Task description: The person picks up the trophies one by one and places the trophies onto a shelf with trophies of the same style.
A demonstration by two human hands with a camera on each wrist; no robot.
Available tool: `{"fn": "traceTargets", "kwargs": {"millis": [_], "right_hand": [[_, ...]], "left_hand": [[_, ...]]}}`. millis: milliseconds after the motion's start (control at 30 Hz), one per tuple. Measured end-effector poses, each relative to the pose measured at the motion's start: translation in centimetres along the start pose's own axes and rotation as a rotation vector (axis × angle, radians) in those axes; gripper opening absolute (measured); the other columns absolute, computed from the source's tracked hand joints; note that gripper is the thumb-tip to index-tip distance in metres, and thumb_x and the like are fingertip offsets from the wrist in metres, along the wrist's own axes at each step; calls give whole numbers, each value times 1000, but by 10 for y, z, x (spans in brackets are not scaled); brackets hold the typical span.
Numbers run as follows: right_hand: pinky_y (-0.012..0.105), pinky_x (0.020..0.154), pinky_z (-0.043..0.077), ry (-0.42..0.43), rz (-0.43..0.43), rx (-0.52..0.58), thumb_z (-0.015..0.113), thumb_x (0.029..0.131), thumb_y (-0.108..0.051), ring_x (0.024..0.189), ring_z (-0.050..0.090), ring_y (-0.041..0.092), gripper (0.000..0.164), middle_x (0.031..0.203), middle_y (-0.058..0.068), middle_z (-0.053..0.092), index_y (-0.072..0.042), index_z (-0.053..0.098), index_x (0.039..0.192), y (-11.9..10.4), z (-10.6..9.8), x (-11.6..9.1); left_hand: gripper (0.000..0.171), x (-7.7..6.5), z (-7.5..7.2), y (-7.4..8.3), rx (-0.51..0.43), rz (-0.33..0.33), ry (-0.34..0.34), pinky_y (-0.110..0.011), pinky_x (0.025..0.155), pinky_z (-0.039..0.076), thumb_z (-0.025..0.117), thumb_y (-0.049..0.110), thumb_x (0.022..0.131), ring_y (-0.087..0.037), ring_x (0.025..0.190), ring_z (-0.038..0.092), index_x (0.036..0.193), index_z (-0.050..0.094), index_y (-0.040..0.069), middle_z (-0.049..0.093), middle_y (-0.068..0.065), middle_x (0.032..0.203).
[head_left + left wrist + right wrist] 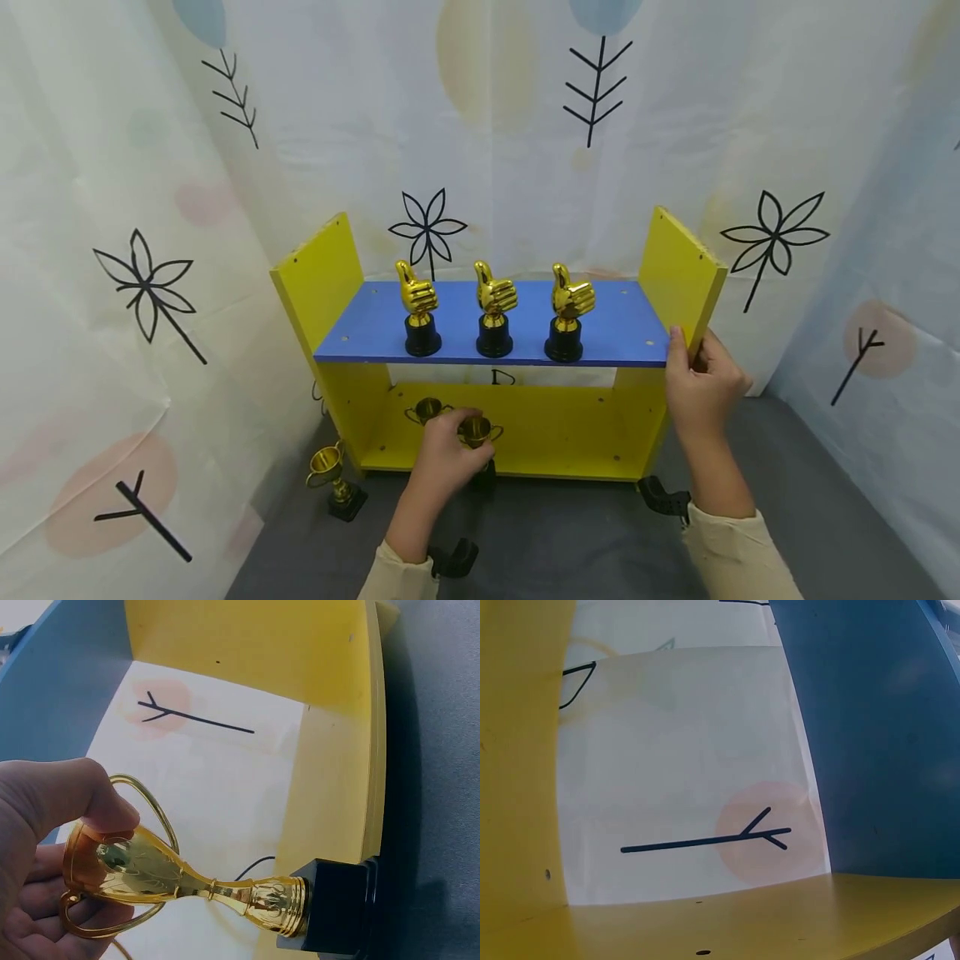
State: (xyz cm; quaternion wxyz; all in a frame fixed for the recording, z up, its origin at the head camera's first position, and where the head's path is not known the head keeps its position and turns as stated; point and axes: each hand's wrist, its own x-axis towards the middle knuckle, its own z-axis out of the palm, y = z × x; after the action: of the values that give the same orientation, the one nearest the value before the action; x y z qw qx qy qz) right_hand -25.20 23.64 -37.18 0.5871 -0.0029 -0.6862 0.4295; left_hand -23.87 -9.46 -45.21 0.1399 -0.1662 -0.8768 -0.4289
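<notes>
My left hand (448, 457) pinches a gold trophy cup (150, 866) by its bowl, thumb on the near side and fingers on the far side. In the left wrist view the cup's black base (330, 904) overlaps the front edge of the yellow bottom board. Just behind it, a second trophy cup (429, 408) appears in the lower compartment, partly hidden by the hand. My right hand (703, 383) grips the front edge of the shelf's yellow right side panel (678, 271), just beside the blue board (517, 321).
Three gold thumbs-up trophies, left (422, 308), middle (494, 308) and right (566, 312), stand in a row on the blue board. Another trophy cup (337, 483) stands on the grey table (570, 542), left of the shelf. Patterned cloth (337, 125) hangs behind and at both sides.
</notes>
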Motion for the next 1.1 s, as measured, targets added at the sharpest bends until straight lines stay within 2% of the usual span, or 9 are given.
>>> {"fn": "traceTargets", "kwargs": {"millis": [100, 167, 233, 367, 500, 700, 867, 1100], "right_hand": [[-3, 66, 44, -8, -12, 1, 77, 98, -15, 76, 59, -25, 28, 100, 25, 80, 6, 78, 117, 0, -1, 0], [-3, 66, 44, -7, -14, 5, 77, 98, -15, 77, 59, -25, 28, 99, 25, 80, 6, 78, 117, 0, -1, 0], [-3, 67, 44, -1, -15, 7, 77, 98, -13, 77, 60, -25, 28, 99, 25, 80, 6, 78, 118, 0, 0, 0], [-3, 67, 43, 14, 1, 10, 79, 96, -10, 76, 59, -25, 26, 99, 26, 80, 5, 79, 117, 0, 1, 0], [-3, 68, 43, 10, 15, 1, 78, 96, -9, 77, 58, -25, 26, 100, 27, 79, 6, 79, 117, 2, 3, 0], [-4, 67, 42, 5, 24, -9, 77, 96, -6, 77, 57, -26, 25, 100, 29, 79, 8, 78, 117, 0, 2, 0], [-4, 66, 41, 16, 20, -12, 78, 95, -4, 76, 56, -26, 24, 98, 29, 79, 8, 78, 116, -2, 2, 0], [-4, 67, 42, 6, 24, -11, 78, 96, -6, 77, 56, -26, 26, 101, 28, 79, 7, 78, 118, 0, 2, -1]], "left_hand": [[42, 4, 2, 0, -11, 5, 5, -35, 78, 60, 85, 8, 82, -14, 87, 65, 123, 76, 4, 78, -10, 112], [42, 6, 4, -1, -17, 9, 5, -37, 81, 61, 85, 8, 82, -16, 91, 68, 123, 76, 5, 79, -10, 113], [42, 8, 6, 0, -27, 6, 0, -36, 78, 60, 84, 8, 83, -14, 83, 66, 124, 75, 5, 78, -10, 116], [43, 12, 8, 1, -42, 7, 0, -41, 82, 61, 85, 7, 83, -17, 88, 69, 124, 75, 4, 77, -12, 121], [43, 14, 10, 0, -39, 14, 4, -47, 91, 62, 85, 7, 83, -27, 109, 73, 124, 75, 4, 77, -12, 122], [45, 17, 13, -3, -25, 20, -9, -47, 92, 62, 85, 9, 83, -27, 109, 72, 125, 73, 5, 76, -11, 121], [46, 19, 16, -5, -56, 48, -16, -47, 91, 62, 84, 7, 83, -27, 107, 71, 127, 71, 3, 75, -13, 121], [45, 22, 22, -10, -69, 122, 16, -46, 90, 62, 82, 1, 85, -27, 106, 71, 128, 69, 2, 74, -14, 121]]}}
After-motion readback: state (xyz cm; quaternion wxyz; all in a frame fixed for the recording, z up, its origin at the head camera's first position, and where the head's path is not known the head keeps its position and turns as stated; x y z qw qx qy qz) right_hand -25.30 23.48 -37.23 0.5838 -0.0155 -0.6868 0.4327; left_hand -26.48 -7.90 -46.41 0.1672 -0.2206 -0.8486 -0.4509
